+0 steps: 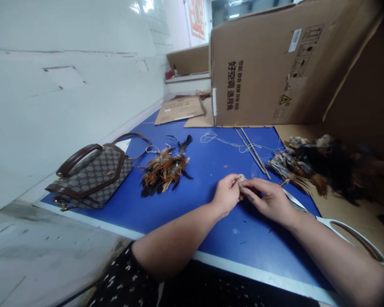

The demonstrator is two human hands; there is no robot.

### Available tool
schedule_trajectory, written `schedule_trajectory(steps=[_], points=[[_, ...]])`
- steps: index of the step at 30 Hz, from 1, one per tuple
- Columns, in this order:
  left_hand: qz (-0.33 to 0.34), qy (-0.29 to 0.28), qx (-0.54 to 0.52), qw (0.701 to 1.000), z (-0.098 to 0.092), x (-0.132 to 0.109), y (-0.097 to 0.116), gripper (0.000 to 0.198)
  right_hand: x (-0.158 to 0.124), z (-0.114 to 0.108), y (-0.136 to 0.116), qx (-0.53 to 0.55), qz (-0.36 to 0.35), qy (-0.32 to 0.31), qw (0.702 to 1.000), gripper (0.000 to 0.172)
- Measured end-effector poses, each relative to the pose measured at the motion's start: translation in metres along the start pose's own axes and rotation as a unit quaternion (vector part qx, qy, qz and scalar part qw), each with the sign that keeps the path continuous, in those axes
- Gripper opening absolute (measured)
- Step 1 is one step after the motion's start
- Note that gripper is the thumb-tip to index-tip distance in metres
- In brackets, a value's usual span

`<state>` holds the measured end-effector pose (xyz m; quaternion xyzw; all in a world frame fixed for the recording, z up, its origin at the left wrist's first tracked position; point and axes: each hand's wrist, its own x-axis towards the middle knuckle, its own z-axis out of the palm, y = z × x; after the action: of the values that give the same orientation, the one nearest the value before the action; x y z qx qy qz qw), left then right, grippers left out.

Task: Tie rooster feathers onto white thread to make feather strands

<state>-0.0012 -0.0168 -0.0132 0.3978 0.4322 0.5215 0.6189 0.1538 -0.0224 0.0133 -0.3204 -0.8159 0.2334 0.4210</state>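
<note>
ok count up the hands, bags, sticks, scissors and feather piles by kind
Hands: 2 (left hand, right hand)
Bag: 1
Sticks: 2
Scissors: 1 pair
Feather piles: 2
Total: 8

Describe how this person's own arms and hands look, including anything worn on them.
The left hand and right hand are bare, without gloves. The left forearm and right forearm are uncovered, with no watch or bracelet showing. A black sleeve with small pale motifs covers the upper left arm; any right sleeve is out of view.
</note>
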Motion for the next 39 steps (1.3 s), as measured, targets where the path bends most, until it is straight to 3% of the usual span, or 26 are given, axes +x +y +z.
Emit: schedule_trajectory(steps=[4, 11, 19, 24, 30, 35, 39], points=[[-0.008, -0.02, -0.013, 1.0, 0.001, -0.002, 0.003, 0.04, 0.001, -0.002, -0.001, 0.003, 0.028, -0.005, 1.0, 0.016], [0.013, -0.087, -0.04, 0.995, -0.002, -0.004, 0.008, 0.045, 0.001, -0.005, 0.009, 0.054, 0.158, 0.086, 0.982, 0.03], [0.027, -0.101, 0.042, 0.994, -0.007, -0.004, 0.012, 0.041, 0.003, -0.01, 0.007, 0.068, 0.169, 0.089, 0.979, 0.034], [0.107, -0.005, 0.064, 0.992, -0.006, -0.004, 0.017, 0.035, 0.005, -0.013, 0.01, 0.155, 0.225, 0.109, 0.956, 0.035], [0.259, -0.022, 0.178, 0.949, -0.01, -0.011, 0.023, 0.026, 0.006, -0.015, 0.015, 0.288, 0.285, 0.081, 0.91, 0.034], [0.274, -0.027, 0.189, 0.943, -0.01, -0.016, 0.025, 0.027, 0.007, -0.016, 0.01, 0.289, 0.266, 0.072, 0.917, 0.038], [0.243, -0.048, 0.16, 0.955, -0.006, -0.016, 0.022, 0.031, 0.005, -0.013, 0.006, 0.173, 0.213, 0.065, 0.959, 0.036]])
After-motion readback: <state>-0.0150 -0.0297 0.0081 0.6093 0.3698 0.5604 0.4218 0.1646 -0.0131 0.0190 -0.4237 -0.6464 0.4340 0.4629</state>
